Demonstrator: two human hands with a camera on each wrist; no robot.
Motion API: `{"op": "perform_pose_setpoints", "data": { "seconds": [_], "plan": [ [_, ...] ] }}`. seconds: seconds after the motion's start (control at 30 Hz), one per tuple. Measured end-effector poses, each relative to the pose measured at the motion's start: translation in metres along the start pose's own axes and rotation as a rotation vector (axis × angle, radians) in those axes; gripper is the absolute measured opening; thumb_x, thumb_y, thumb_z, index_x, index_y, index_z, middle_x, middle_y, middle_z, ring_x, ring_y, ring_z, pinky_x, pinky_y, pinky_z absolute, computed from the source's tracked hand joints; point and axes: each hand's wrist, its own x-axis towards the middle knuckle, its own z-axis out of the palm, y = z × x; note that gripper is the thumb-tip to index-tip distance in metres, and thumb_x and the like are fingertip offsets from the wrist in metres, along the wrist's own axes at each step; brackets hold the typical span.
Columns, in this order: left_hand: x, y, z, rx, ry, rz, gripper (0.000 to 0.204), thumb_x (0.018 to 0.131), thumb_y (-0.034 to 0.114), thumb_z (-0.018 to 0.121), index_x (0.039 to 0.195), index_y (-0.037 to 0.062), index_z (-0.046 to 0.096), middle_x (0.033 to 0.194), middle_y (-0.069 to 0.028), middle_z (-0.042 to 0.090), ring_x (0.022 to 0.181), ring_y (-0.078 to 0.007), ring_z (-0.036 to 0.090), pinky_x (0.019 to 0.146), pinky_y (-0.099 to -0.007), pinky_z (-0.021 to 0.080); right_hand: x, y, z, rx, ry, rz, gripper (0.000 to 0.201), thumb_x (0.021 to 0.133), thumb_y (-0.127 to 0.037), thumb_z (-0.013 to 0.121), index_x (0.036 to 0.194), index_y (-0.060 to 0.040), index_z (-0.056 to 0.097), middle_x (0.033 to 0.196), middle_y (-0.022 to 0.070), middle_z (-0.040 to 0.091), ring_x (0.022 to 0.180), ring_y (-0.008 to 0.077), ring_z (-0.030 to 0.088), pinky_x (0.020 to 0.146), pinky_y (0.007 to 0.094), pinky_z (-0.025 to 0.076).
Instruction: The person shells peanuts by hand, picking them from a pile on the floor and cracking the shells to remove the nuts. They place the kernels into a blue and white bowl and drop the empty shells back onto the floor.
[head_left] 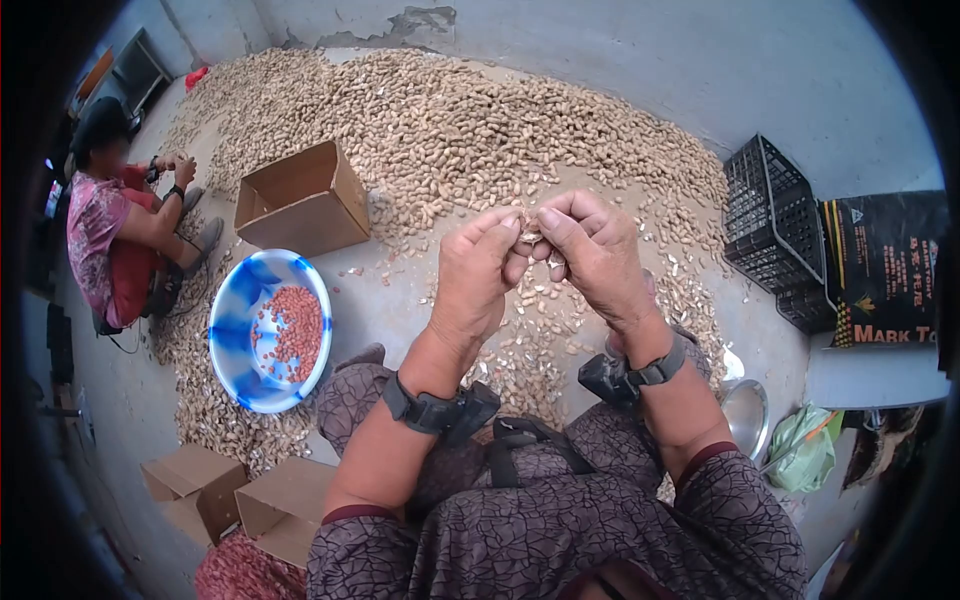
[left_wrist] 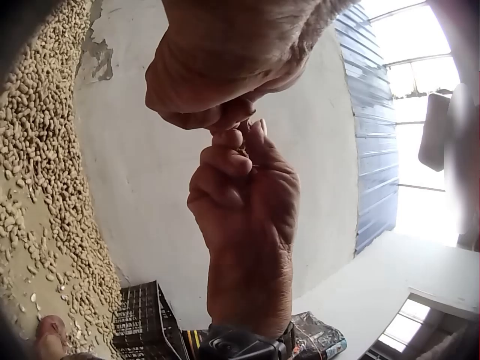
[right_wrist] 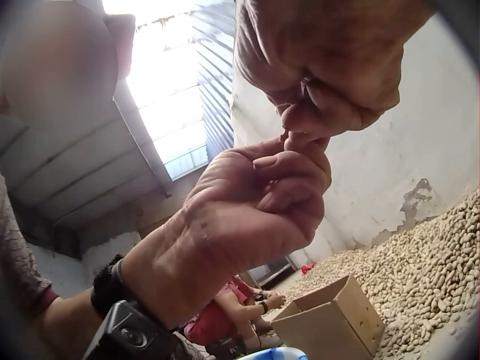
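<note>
In the head view my left hand (head_left: 472,275) and right hand (head_left: 600,262) meet in front of me, fingertips nearly together. Between them is a peanut (head_left: 530,236), its pale, papery shell pinched by thumb and fingers from both sides. The left wrist view has the right hand (left_wrist: 247,199) below with its fingers curled; the peanut is hidden there by the fingers. From the right wrist, the left hand (right_wrist: 255,199) shows curled fingers against the other hand's tips. Lower left of the hands, a blue and white basin (head_left: 225,345) holds red shelled peanut kernels (head_left: 295,325).
A big heap of unshelled peanuts (head_left: 440,120) spreads along the wall. An open cardboard box (head_left: 310,215) stands before it, two more boxes (head_left: 285,500) at lower left. Black crates (head_left: 775,215) and a printed sack (head_left: 885,270) are on the right. Another person (head_left: 130,220) crouches at left.
</note>
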Motion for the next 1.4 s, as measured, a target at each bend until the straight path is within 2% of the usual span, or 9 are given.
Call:
{"op": "perform_pose_setpoints", "data": {
  "seconds": [0.13, 0.33, 0.5, 0.7, 0.93, 1.03, 1.23, 1.3, 1.4],
  "plan": [
    [0.001, 0.001, -0.003, -0.027, -0.056, -0.024, 0.016, 0.086, 0.014, 0.046, 0.082, 0.0013, 0.053, 0.066, -0.0034, 0.052, 0.048, -0.0029, 0.038, 0.038, -0.0144, 0.025, 0.002, 0.003, -0.003, -0.021, -0.034, 0.006, 0.018, 0.086, -0.017, 0.050, 0.084, -0.0002, 0.057, 0.068, 0.0027, 0.057, 0.059, 0.0046, 0.053, 0.045, 0.0162, 0.043],
    [0.003, 0.007, -0.004, -0.067, -0.050, -0.089, 0.018, 0.084, 0.013, 0.043, 0.087, -0.0012, 0.053, 0.068, -0.0045, 0.052, 0.049, -0.0030, 0.039, 0.038, -0.0139, 0.027, 0.003, 0.003, -0.003, 0.046, -0.067, 0.032, 0.019, 0.086, -0.016, 0.049, 0.087, 0.0007, 0.058, 0.069, 0.0039, 0.058, 0.059, 0.0055, 0.053, 0.045, 0.0170, 0.043],
    [0.003, 0.006, -0.006, -0.199, -0.071, -0.116, 0.027, 0.078, 0.007, 0.037, 0.091, -0.0062, 0.056, 0.069, -0.0052, 0.054, 0.050, -0.0047, 0.043, 0.038, -0.0152, 0.028, 0.000, 0.001, 0.001, -0.124, -0.034, -0.023, 0.019, 0.086, -0.014, 0.048, 0.082, 0.0016, 0.059, 0.066, 0.0036, 0.058, 0.058, 0.0054, 0.053, 0.045, 0.0181, 0.043],
    [0.004, 0.004, -0.009, -0.102, 0.008, -0.139, 0.026, 0.076, 0.005, 0.039, 0.091, -0.0065, 0.057, 0.070, -0.0049, 0.054, 0.051, -0.0062, 0.046, 0.038, -0.0158, 0.028, -0.001, 0.007, 0.004, -0.245, -0.032, -0.176, 0.018, 0.085, -0.011, 0.048, 0.080, 0.0018, 0.059, 0.065, 0.0036, 0.058, 0.057, 0.0055, 0.053, 0.044, 0.0184, 0.042],
    [0.000, 0.015, -0.007, 0.039, -0.004, -0.105, 0.024, 0.076, 0.004, 0.042, 0.093, -0.0069, 0.057, 0.066, -0.0042, 0.053, 0.051, -0.0056, 0.046, 0.038, -0.0148, 0.029, 0.000, 0.001, 0.000, -0.096, -0.034, -0.034, 0.018, 0.084, -0.012, 0.049, 0.079, 0.0018, 0.058, 0.066, 0.0038, 0.058, 0.056, 0.0053, 0.053, 0.044, 0.0181, 0.043],
    [-0.001, 0.014, -0.007, 0.104, -0.081, -0.022, 0.025, 0.073, 0.002, 0.043, 0.090, -0.0044, 0.060, 0.064, -0.0032, 0.054, 0.053, -0.0051, 0.047, 0.043, -0.0159, 0.033, 0.001, 0.002, -0.002, -0.052, -0.026, -0.023, 0.018, 0.084, -0.013, 0.049, 0.078, 0.0011, 0.058, 0.066, 0.0040, 0.058, 0.056, 0.0053, 0.053, 0.044, 0.0180, 0.043],
    [0.001, 0.014, -0.008, 0.107, -0.038, 0.001, 0.022, 0.072, 0.001, 0.044, 0.087, -0.0035, 0.060, 0.064, -0.0022, 0.054, 0.050, -0.0047, 0.046, 0.041, -0.0157, 0.031, -0.003, 0.007, 0.001, -0.168, 0.053, -0.154, 0.013, 0.082, -0.008, 0.051, 0.076, 0.0011, 0.058, 0.063, 0.0037, 0.057, 0.054, 0.0068, 0.051, 0.045, 0.0200, 0.039],
    [0.001, 0.017, -0.011, 0.067, -0.056, -0.089, 0.021, 0.073, 0.001, 0.045, 0.086, -0.0033, 0.060, 0.063, -0.0025, 0.054, 0.049, -0.0047, 0.045, 0.039, -0.0152, 0.029, -0.004, 0.009, 0.002, -0.309, 0.090, -0.270, 0.010, 0.080, -0.005, 0.053, 0.074, 0.0008, 0.058, 0.061, 0.0046, 0.056, 0.052, 0.0074, 0.049, 0.045, 0.0218, 0.037],
    [0.003, 0.015, -0.011, -0.007, -0.054, -0.129, 0.021, 0.073, 0.001, 0.045, 0.086, -0.0033, 0.060, 0.064, -0.0034, 0.055, 0.048, -0.0045, 0.045, 0.037, -0.0147, 0.027, -0.003, 0.008, 0.003, -0.326, 0.107, -0.312, 0.008, 0.079, -0.004, 0.054, 0.073, 0.0002, 0.058, 0.061, 0.0054, 0.056, 0.051, 0.0076, 0.048, 0.045, 0.0227, 0.037]
  ]
}}
